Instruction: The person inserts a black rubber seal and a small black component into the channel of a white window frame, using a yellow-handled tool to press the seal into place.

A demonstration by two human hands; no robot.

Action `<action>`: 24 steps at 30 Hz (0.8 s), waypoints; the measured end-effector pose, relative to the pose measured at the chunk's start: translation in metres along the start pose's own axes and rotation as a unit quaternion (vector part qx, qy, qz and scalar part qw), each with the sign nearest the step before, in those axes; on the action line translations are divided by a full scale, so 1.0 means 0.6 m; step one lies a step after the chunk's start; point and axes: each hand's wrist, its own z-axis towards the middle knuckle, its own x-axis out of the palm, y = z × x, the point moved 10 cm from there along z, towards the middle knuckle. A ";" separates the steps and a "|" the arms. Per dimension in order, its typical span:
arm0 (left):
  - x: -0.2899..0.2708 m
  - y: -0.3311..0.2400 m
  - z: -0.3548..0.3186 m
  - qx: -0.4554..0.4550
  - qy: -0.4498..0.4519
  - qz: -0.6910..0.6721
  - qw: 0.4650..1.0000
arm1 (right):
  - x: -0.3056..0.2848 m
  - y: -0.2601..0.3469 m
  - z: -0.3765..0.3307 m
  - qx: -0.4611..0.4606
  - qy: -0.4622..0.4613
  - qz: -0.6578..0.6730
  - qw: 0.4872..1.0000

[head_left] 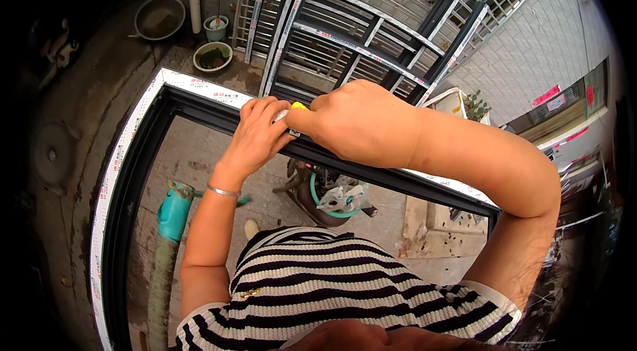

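Observation:
A large black window frame (206, 113), edged with white printed protective film, stands around the front of my body. My left hand (251, 139) is closed over its far bar, fingers bent across the top. Close beside it my right hand (358, 122) makes a fist over the same bar. A small yellow thing (300, 106) sticks out at the right fist; the rest of it is hidden in the fingers. Between the two hands shows a small whitish piece (280, 115), partly covered by the left fingers. A little metal part (294, 133) sits on the bar just below.
More filmed frames (371, 46) lean on a barred window grille beyond. A grey basin (160, 18), a plant tub (213, 57) and a small bucket (215, 28) stand far left. Inside the frame's opening are a teal-topped post (175, 211) and a container with plastic bags (342, 197).

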 end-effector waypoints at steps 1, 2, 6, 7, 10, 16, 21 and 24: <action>-0.004 -0.002 0.002 -0.002 -0.001 0.001 1.000 | 0.000 0.002 -0.002 0.000 0.003 0.010 1.000; -0.007 -0.005 0.004 -0.004 -0.001 0.002 1.000 | -0.004 0.003 -0.004 -0.019 0.020 0.005 1.000; 0.002 -0.004 0.002 0.005 0.010 0.006 1.000 | -0.038 0.034 -0.018 -0.101 -0.062 -0.122 0.986; 0.003 -0.004 0.001 0.006 0.013 0.008 1.000 | -0.041 0.039 -0.020 -0.114 -0.073 -0.145 0.980; -0.002 -0.007 0.002 0.015 0.007 0.010 1.000 | -0.017 0.025 -0.009 -0.092 -0.045 -0.106 0.989; 0.004 -0.008 0.002 0.003 0.018 0.022 1.000 | -0.018 -0.014 -0.007 0.000 -0.030 0.018 0.999; 0.002 -0.014 0.005 0.013 0.008 0.031 0.999 | -0.025 0.001 -0.011 -0.035 -0.035 -0.112 0.992; 0.005 -0.010 0.002 0.015 0.014 0.031 0.999 | -0.015 -0.022 0.003 0.063 0.018 0.021 0.998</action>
